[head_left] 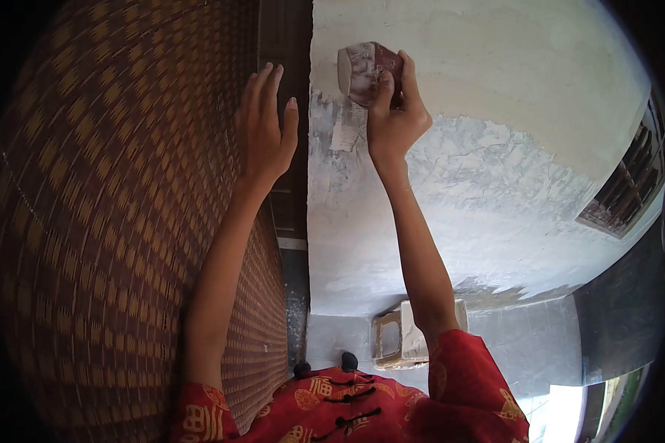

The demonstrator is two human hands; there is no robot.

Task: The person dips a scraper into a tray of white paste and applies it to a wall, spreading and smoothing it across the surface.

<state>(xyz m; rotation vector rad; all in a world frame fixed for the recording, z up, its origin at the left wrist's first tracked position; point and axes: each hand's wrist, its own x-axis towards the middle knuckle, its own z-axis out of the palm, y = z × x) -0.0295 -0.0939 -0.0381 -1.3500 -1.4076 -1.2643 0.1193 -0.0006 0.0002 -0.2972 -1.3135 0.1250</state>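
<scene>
My right hand (397, 122) grips a brown putty scraper (360, 74) smeared with white, thumb across its face. The scraper is held against or very close to the upper left of a plastered wall (480, 66); contact cannot be made out. Below the scraper, the wall shows a rough patch (480, 155) of white and grey filler, with smoother cream plaster above. My left hand (266, 129) is raised with nothing in it, fingers stretched and thumb apart. It appears in front of a dark door opening (292, 159), beside a woven bamboo panel (125, 199).
The woven panel fills the left side. Low by the wall stands a plaster-stained stool (386, 347) on a grey tiled floor (521, 340). A slatted wooden vent (628, 177) is set into the wall at right. Dark shoes (349, 361) show below.
</scene>
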